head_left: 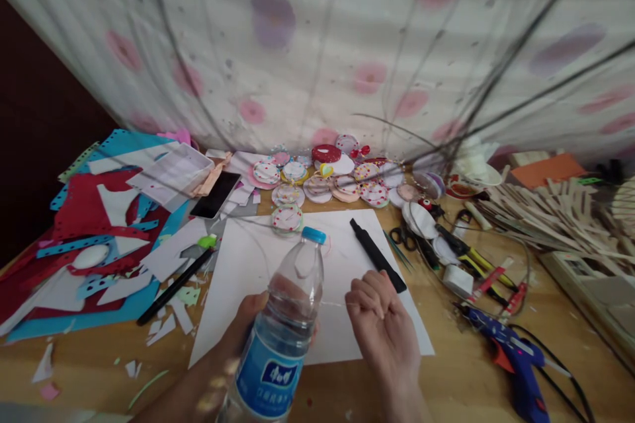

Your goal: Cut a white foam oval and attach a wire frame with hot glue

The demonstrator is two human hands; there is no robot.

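My left hand (252, 312) is wrapped round a clear plastic water bottle (297, 287) with a blue cap and a blue label. The bottle tilts, its cap end pointing away from me, above a large white sheet of paper (233, 277). Right of the bottle, my right hand (377, 310) is closed with its fingers curled in. Whether anything lies inside those fingers is hidden. A faint thin strand shows between the bottle and my right hand. Just beyond that hand, a black marker (374, 251) lies on the paper.
Paper and felt scraps (89, 225), a phone (217, 195) and a black pen (173, 287) lie left. Several dotted discs (342, 185) line the back. Scissors (404, 238), pliers (471, 258), a blue glue gun (513, 357) and wooden strips (565, 211) are right.
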